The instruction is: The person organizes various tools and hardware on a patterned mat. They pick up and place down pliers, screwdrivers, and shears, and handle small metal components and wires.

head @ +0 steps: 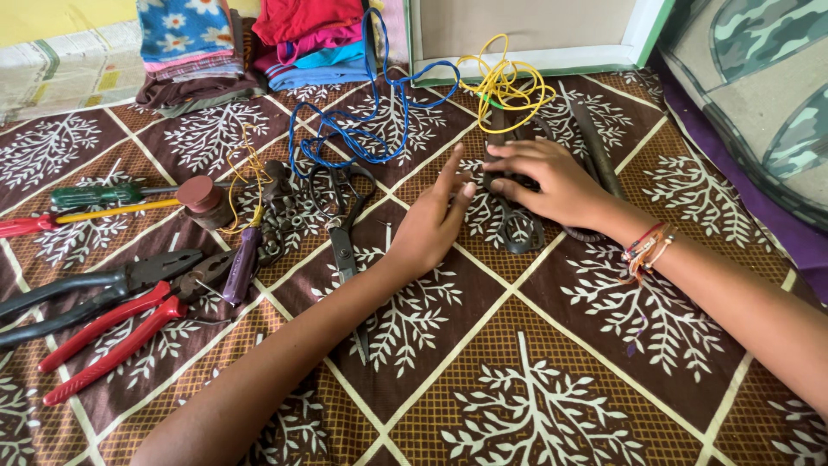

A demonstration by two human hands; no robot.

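My right hand (548, 183) lies flat on a pair of dark metal scissors (516, 226), fingers on the blades, with thread bands at its wrist. My left hand (429, 226) rests open on the brown patterned cloth (535, 362) just left of them, fingers spread and pointing toward the right hand, holding nothing. Another dark pair of shears (343, 242) lies left of my left hand. Yellow wire (504, 84) is coiled beyond the right hand, and a dark metal bar (597, 147) lies to its right.
Blue wire (354, 129) loops at the middle back. At the left lie red-handled pliers (112, 336), black-handled pliers (86, 289), screwdrivers (95, 200), a purple-handled tool (241, 263), small nuts (289, 220) and a brown round cap (200, 195). Folded clothes (250, 43) and a framed board (535, 34) stand behind.
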